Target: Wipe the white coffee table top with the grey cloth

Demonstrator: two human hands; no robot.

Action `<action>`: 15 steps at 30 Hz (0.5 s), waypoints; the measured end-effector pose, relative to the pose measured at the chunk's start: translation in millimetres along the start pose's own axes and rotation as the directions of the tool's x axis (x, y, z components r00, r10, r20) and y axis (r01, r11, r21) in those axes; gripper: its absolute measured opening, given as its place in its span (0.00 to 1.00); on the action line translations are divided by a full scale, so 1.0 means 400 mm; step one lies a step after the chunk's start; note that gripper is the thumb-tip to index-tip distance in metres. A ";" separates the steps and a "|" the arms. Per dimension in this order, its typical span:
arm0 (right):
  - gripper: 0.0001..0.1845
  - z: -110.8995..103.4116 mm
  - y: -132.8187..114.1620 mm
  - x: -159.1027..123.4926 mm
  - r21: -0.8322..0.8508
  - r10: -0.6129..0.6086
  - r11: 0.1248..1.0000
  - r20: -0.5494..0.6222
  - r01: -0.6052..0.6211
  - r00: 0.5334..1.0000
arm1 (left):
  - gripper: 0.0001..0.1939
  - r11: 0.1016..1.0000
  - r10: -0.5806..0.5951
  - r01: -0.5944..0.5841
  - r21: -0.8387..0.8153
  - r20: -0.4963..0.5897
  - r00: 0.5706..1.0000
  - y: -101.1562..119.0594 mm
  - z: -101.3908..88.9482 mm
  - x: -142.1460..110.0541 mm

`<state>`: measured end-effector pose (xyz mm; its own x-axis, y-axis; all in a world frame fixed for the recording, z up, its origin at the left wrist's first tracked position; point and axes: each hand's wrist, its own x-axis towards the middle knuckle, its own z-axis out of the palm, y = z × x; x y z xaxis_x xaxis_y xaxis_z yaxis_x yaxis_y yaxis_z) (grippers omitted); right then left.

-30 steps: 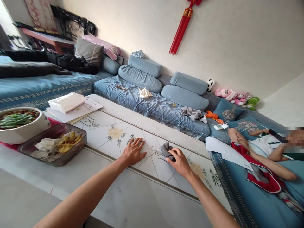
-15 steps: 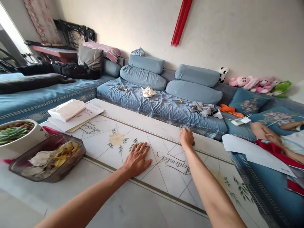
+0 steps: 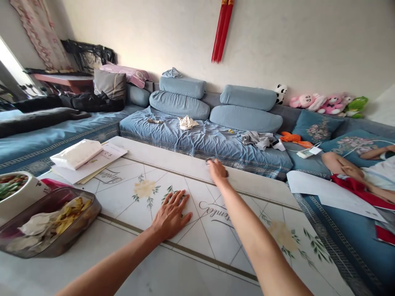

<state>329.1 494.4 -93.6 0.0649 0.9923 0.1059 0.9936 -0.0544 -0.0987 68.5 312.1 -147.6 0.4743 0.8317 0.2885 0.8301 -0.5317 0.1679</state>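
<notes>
My left hand (image 3: pixel 171 214) lies flat on the printed white tabletop (image 3: pixel 216 242), fingers spread and holding nothing. My right hand (image 3: pixel 217 171) presses on the pale far band of the table with its fingers curled. A dark grey cloth (image 3: pixel 210 160) shows only as a thin sliver under those fingertips, and the rest is hidden. Near my left hand are a painted beige flower (image 3: pixel 144 188) and green leaves.
A glass tray of food scraps (image 3: pixel 49 224) and a white bowl of greens (image 3: pixel 12 191) stand at the left, near a stack of papers (image 3: pixel 92 162). Beyond the table is a blue sofa (image 3: pixel 203 142). A person (image 3: pixel 348 172) reclines at right beside a white sheet (image 3: pixel 327 195).
My right hand has travelled from the middle of the tabletop to the far band, then slightly left, with the grey cloth under it. My left hand has stayed nearly still.
</notes>
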 end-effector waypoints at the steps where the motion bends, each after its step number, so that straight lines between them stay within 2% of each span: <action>1: 0.25 -0.012 0.073 -0.005 -0.022 0.070 0.997 -0.013 -0.071 0.997 | 0.34 1.000 0.002 -0.002 -0.004 -0.009 1.000 0.000 0.004 -0.001; 3: 0.27 -0.028 0.186 -0.010 -0.063 0.199 0.977 -0.042 -0.201 0.979 | 0.34 1.000 0.006 -0.006 -0.011 -0.026 1.000 -0.001 0.014 -0.004; 4: 0.28 -0.031 0.219 -0.009 -0.080 0.252 0.964 -0.054 -0.255 0.966 | 0.34 1.000 0.007 -0.007 -0.011 -0.031 1.000 -0.001 0.018 -0.005; 6: 0.30 -0.024 0.229 0.005 -0.100 0.317 0.941 -0.067 -0.322 0.946 | 0.34 1.000 0.004 -0.005 -0.009 -0.034 0.999 -0.001 0.025 -0.005; 7: 0.31 -0.013 0.207 0.017 -0.104 0.322 0.939 -0.069 -0.327 0.944 | 0.34 1.000 0.002 -0.002 -0.011 -0.033 0.999 -0.001 0.026 -0.005; 9: 0.30 0.017 0.118 0.048 -0.098 0.267 0.957 -0.065 -0.272 0.962 | 0.35 1.000 0.004 -0.004 -0.019 -0.026 1.000 0.000 0.025 -0.004; 13: 0.25 0.082 -0.133 0.107 -0.057 0.000 0.998 -0.053 -0.003 0.999 | 0.35 1.000 0.010 -0.010 -0.026 0.002 1.000 -0.002 0.018 -0.001; 15: 0.24 0.097 -0.219 0.123 -0.040 -0.096 0.995 -0.047 0.094 0.994 | 0.35 1.000 0.008 -0.008 -0.025 0.001 1.000 -0.004 0.015 0.001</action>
<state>241.8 552.5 -118.2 -0.0269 0.9866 0.1610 0.9982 0.0351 -0.0485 69.0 314.1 -153.5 0.4815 0.8276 0.2886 0.8186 -0.5423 0.1893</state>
